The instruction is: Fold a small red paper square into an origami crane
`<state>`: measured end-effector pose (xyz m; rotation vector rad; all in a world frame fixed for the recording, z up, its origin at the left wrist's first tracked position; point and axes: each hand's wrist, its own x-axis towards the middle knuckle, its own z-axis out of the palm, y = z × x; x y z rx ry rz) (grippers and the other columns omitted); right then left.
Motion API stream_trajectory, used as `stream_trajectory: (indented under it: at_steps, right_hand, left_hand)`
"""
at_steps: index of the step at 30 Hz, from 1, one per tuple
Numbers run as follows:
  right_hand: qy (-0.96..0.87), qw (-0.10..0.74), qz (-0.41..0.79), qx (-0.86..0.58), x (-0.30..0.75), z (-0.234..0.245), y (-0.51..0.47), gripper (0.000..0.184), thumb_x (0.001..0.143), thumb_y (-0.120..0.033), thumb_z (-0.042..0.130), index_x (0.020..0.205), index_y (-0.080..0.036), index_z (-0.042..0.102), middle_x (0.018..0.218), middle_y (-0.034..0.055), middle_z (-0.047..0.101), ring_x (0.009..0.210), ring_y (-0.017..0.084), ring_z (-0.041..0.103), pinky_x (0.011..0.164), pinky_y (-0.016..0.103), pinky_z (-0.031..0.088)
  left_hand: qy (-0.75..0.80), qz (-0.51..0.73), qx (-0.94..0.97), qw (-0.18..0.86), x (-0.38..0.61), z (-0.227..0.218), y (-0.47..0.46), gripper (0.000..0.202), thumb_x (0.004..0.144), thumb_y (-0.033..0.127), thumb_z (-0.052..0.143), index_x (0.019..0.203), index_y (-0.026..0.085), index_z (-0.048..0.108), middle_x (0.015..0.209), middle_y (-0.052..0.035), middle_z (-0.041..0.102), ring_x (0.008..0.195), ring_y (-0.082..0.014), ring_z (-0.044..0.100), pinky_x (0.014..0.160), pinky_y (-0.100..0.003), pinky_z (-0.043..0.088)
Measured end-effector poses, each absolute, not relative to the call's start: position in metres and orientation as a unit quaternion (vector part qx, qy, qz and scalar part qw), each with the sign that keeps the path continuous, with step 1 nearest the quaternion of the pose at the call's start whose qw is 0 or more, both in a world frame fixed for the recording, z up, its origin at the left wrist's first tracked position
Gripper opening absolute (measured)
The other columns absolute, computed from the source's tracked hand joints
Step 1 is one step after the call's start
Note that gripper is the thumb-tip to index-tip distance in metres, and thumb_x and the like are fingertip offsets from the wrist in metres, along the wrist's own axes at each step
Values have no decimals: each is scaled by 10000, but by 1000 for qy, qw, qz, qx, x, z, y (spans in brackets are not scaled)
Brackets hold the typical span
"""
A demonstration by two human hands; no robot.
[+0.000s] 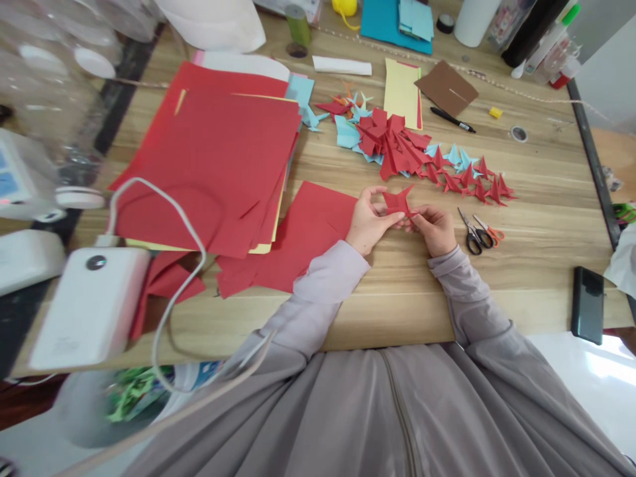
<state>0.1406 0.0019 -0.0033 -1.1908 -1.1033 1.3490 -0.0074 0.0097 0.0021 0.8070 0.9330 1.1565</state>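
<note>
A small folded red paper piece (397, 201) with pointed corners is held above the table between both hands. My left hand (368, 222) pinches it from the left, thumb along its lower edge. On the other side, my right hand (435, 228) grips its lower right point with thumb and fingertips. Just beyond lie folded red paper pieces (395, 142), heaped with some light blue ones. A row of small red and blue folded paper shapes (467, 177) stretches to their right. Red paper sheets (318, 225) lie beside my left hand.
A big stack of red paper (209, 159) is at the left. A white power bank (89, 308) trails a white cable (186, 218). Black scissors (474, 237) and orange scissors (494, 233) lie right of my right hand. A phone (587, 305) rests at the table's right edge.
</note>
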Motion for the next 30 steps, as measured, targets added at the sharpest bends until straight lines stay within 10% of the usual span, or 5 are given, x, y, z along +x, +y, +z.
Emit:
stream_trajectory:
  at_steps: [30]
  right_hand:
    - [-522, 458, 532, -484, 140, 0, 0, 413, 642, -574, 729, 678, -180, 608, 558, -11, 658, 474, 97, 589, 492, 238, 491]
  left_hand:
    - [422, 490, 378, 663, -7, 5, 9, 563, 635, 94, 739, 1083, 169, 406, 570, 58, 638, 521, -122, 643, 569, -230, 510]
